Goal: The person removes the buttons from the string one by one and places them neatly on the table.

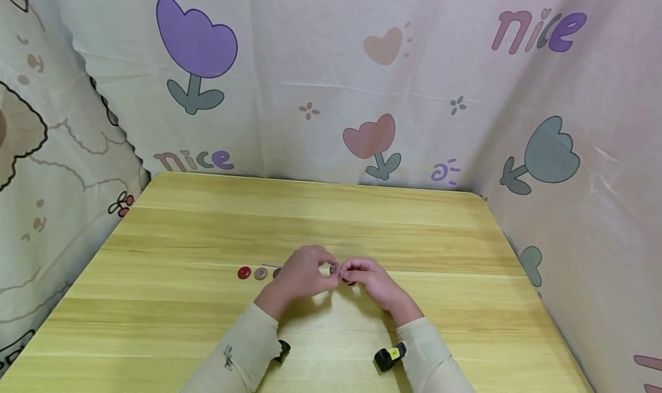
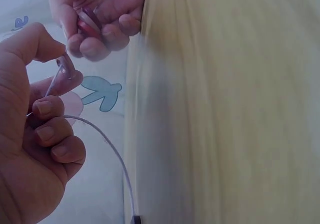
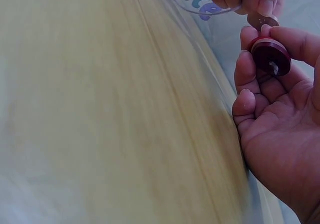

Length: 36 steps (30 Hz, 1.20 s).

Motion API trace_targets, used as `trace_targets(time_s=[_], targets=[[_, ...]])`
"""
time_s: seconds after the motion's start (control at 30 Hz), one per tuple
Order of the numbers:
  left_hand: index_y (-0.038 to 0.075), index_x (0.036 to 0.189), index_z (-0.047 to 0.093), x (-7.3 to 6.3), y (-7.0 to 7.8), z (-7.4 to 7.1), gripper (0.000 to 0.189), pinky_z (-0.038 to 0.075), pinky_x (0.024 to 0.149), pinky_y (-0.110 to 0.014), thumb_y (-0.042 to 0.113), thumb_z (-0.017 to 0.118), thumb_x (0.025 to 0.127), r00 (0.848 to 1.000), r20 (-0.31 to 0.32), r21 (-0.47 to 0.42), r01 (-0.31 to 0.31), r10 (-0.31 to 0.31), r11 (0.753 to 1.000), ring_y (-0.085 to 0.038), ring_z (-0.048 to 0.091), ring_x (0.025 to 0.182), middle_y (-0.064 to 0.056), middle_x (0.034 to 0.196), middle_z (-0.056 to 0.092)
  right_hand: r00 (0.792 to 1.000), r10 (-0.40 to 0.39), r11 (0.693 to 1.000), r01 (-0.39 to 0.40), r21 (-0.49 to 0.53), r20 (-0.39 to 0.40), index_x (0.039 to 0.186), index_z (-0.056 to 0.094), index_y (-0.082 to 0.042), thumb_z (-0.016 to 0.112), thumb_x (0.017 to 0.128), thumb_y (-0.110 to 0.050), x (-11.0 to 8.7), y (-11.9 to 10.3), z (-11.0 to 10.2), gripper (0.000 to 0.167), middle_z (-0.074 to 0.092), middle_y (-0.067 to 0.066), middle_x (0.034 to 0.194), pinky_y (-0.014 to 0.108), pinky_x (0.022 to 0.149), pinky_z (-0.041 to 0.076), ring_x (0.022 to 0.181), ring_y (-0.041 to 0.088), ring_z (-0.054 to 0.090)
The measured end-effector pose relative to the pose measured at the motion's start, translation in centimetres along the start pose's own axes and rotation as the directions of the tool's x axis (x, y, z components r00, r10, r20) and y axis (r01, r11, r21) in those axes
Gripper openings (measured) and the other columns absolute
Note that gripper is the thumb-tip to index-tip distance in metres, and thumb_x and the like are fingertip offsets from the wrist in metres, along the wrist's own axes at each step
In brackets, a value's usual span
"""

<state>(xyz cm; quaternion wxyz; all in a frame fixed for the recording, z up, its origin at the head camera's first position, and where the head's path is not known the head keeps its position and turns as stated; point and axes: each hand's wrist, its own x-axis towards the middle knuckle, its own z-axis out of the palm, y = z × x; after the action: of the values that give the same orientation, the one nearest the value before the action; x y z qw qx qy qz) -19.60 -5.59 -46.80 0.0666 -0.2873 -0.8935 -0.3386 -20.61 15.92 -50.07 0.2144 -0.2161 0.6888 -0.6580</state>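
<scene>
Pale sleeves (image 1: 235, 350) up close, left hand (image 1: 305, 272) and right hand (image 1: 374, 281) nearly fingertip to fingertip

So a small black device (image 1: 389, 358) with a yellow label sits at the right cuff, and another black one (image 1: 283, 351) pokes out by the left cuff. Past those, both hands are up just over the wooden tabletop (image 1: 181, 324), around its middle.

Left hand's pinching a pinkish button (image 2: 66, 66) between thumb and finger, with a white cord (image 2: 107, 141) running from it. Other fingers are curled, and the cord comes out past them, bending in an arc to a dark tip (image 2: 136, 220).

Right hand's got a little button stack (image 3: 272, 56) pinched — red, pale and dark red, face to face — with a frayed bit of cord sticking out of the dark one. Can't tell if the pinkish button touches it.

Left of the left hand, a red button (image 1: 244, 273), a dusty pink button (image 1: 261, 273) and a darker button (image 1: 276, 273), partly hidden, lie in a row. Printed cloth (image 1: 310, 48) hangs behind.
</scene>
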Motion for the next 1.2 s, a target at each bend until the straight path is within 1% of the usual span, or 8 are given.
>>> trace_targets(time_s=[0.17, 0.27, 0.33, 0.6, 0.73, 0.97, 1.1, 1.2], targets=[[0.027, 0.08, 0.072, -0.2, -0.5, -0.2, 0.009, 0.039, 0.058, -0.026, 0.02, 0.072, 0.075, 0.999, -0.027, 0.002, 0.04, -0.04, 0.999, -0.007, 0.045, 0.064, 0.006, 0.072, 0.062, 1.0, 0.006, 1.0, -0.006, 0.002, -0.005, 0.1, 0.063, 0.012, 0.058, 0.096, -0.009, 0.1, 0.1, 0.0, 0.022, 0.063, 0.014, 0.094, 0.034, 0.082, 0.046, 0.087, 0.021, 0.056], [0.028, 0.078, 0.071, -0.3, -0.7, -0.5, 0.01, 0.04, 0.059, -0.027, 0.019, 0.071, 0.075, 0.998, -0.03, -0.002, 0.053, -0.053, 0.999, -0.008, 0.045, 0.065, 0.006, 0.072, 0.062, 1.0, 0.007, 1.0, -0.007, 0.0, -0.008, 0.1, 0.063, 0.012, 0.059, 0.096, -0.009, 0.1, 0.1, 0.0, 0.022, 0.063, 0.017, 0.094, 0.033, 0.081, 0.047, 0.087, 0.021, 0.056], [0.028, 0.077, 0.07, -0.4, -0.8, -0.7, 0.011, 0.041, 0.06, -0.028, 0.018, 0.071, 0.075, 0.998, -0.027, -0.009, 0.065, -0.065, 0.998, -0.008, 0.046, 0.066, 0.006, 0.073, 0.062, 1.0, 0.007, 1.0, -0.007, -0.003, -0.008, 0.1, 0.063, 0.012, 0.058, 0.096, -0.009, 0.1, 0.1, -0.1, 0.022, 0.064, 0.016, 0.094, 0.033, 0.082, 0.047, 0.088, 0.022, 0.057], [0.025, 0.076, 0.069, -0.7, -1.4, -1.6, 0.007, 0.04, 0.06, -0.029, 0.017, 0.069, 0.076, 0.993, -0.021, -0.016, 0.115, -0.115, 0.993, -0.01, 0.046, 0.065, 0.0, 0.076, 0.064, 1.0, -0.003, 1.0, 0.003, -0.014, 0.001, 0.099, 0.064, 0.01, 0.059, 0.096, -0.012, 0.1, 0.1, -0.1, 0.023, 0.066, 0.009, 0.094, 0.034, 0.082, 0.048, 0.089, 0.022, 0.057], [0.025, 0.077, 0.07, -0.9, -1.5, -2.1, 0.007, 0.042, 0.062, -0.03, 0.018, 0.069, 0.075, 0.989, -0.028, -0.019, 0.143, -0.144, 0.99, -0.011, 0.047, 0.067, 0.003, 0.078, 0.064, 1.0, -0.01, 1.0, 0.01, -0.016, 0.004, 0.099, 0.064, 0.009, 0.06, 0.096, -0.013, 0.1, 0.1, -0.1, 0.023, 0.066, 0.011, 0.093, 0.033, 0.082, 0.048, 0.088, 0.02, 0.058], [0.022, 0.079, 0.072, -1.2, -2.0, -2.9, 0.006, 0.043, 0.064, -0.033, 0.018, 0.069, 0.077, 0.983, -0.044, -0.032, 0.18, -0.181, 0.983, -0.013, 0.047, 0.066, 0.004, 0.075, 0.062, 1.0, 0.0, 1.0, 0.0, -0.006, 0.001, 0.098, 0.064, 0.01, 0.06, 0.096, -0.011, 0.1, 0.1, -0.1, 0.021, 0.064, 0.018, 0.094, 0.034, 0.082, 0.047, 0.089, 0.024, 0.057], [0.021, 0.08, 0.073, -1.5, -2.4, -3.4, 0.006, 0.044, 0.066, -0.033, 0.019, 0.068, 0.079, 0.977, -0.053, -0.044, 0.204, -0.206, 0.978, -0.014, 0.05, 0.07, 0.005, 0.078, 0.063, 1.0, 0.007, 1.0, -0.007, -0.001, -0.003, 0.099, 0.063, 0.011, 0.059, 0.096, -0.009, 0.1, 0.1, -0.1, 0.021, 0.064, 0.015, 0.094, 0.034, 0.082, 0.047, 0.089, 0.024, 0.057], [0.02, 0.08, 0.073, -1.7, -2.7, -3.9, 0.006, 0.044, 0.067, -0.034, 0.018, 0.068, 0.078, 0.974, -0.064, -0.058, 0.215, -0.218, 0.975, -0.016, 0.05, 0.072, 0.0, 0.081, 0.064, 1.0, 0.011, 1.0, -0.011, -0.001, -0.004, 0.099, 0.062, 0.012, 0.058, 0.096, -0.009, 0.1, 0.0, -0.1, 0.022, 0.064, 0.013, 0.095, 0.033, 0.082, 0.047, 0.089, 0.023, 0.057]])
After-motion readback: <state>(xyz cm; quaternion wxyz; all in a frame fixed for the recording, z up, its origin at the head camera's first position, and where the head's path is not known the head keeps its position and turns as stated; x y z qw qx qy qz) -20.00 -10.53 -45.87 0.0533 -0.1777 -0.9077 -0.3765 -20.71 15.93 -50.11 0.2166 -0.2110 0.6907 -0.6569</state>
